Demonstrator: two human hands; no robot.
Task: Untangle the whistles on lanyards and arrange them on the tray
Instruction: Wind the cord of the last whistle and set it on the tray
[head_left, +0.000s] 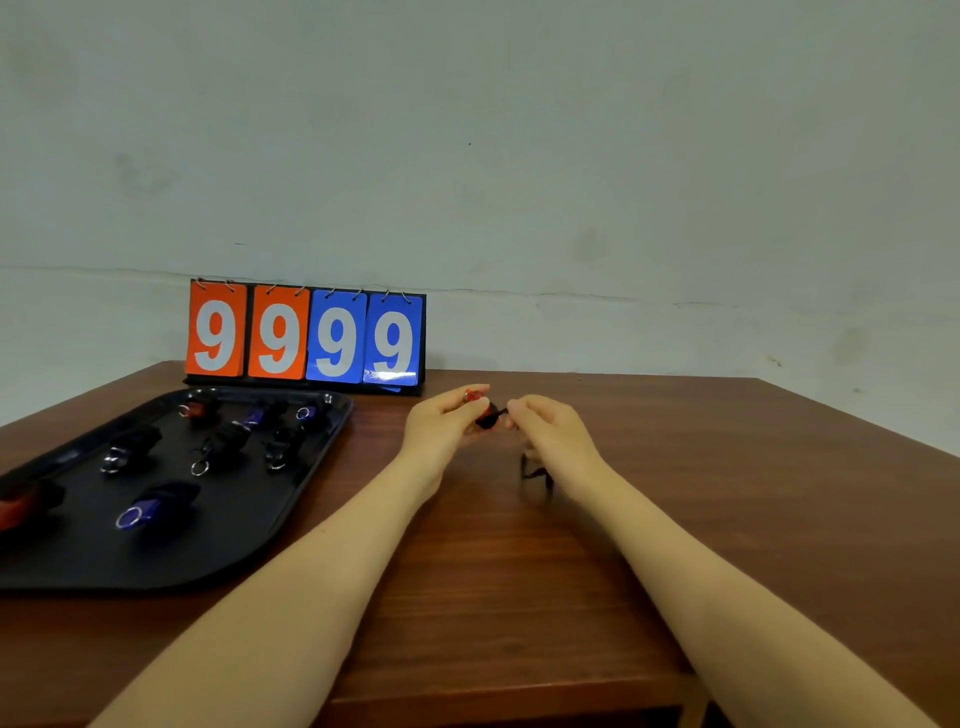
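Left grip (448, 415) curls round a red whistle (471, 396), thumb and fingers pinching it, held up above the counter (675, 467) near its middle. Right grip (540, 418) pinches the black lanyard (491, 415) that runs from the whistle, fingertips just beside the left hand's; a dark bunch of cord sits between the two hands, and a loose loop of it (537, 473) hangs below the right wrist, blurred. Both forearms reach in from the bottom edge. Black tray (208, 566) lies on the counter to the left, well apart from the hands, its near left corner cut off by the frame edge. On the tray: whistles with lanyards bundled up, laid in rough rows. Far row: red one (196, 408) with a metal ring, blue one (260, 414), another blue one (307, 412) by the far right corner. Middle row: three dark ones (132, 449) (223, 447) (283, 448), each with a ring showing; colours too dark to tell. Near row: red one (23, 501) at the left edge, partly cut off, and blue one (156, 506) with a ring toward the viewer. Bundles are apart from each other, none touching as far as can be seen. Scoreboard (306, 335) stands upright at the back of the counter behind the tray, against the wall (519, 156): two orange cards and two blue cards, all showing 9. Nothing lies between the hands and the tray.
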